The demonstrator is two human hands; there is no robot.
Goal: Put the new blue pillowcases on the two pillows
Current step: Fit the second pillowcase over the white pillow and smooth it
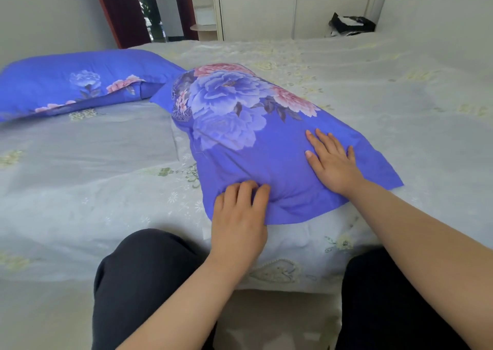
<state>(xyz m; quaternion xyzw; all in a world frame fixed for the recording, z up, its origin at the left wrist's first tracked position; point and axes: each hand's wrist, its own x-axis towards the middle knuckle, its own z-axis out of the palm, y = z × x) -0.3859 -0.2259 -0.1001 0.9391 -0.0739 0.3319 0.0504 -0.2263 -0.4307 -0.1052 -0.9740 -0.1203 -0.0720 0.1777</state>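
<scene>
A pillow in a blue pillowcase with large blue and pink flowers (248, 125) lies on the bed in front of me, its near end towards my knees. My right hand (332, 160) lies flat on the pillow's near right part, fingers straight and spread. My left hand (240, 213) rests on the pillow's near left edge, its fingertips curled into the blue cloth. A second pillow in the same blue flowered case (77, 83) lies flat at the far left of the bed, clear of both hands.
The bed (373, 88) has a pale grey sheet with faint yellow flowers. My knees in dark trousers press against its near edge. A black bag (352, 24) sits beyond the far right side. White cupboards and a dark red door stand at the back.
</scene>
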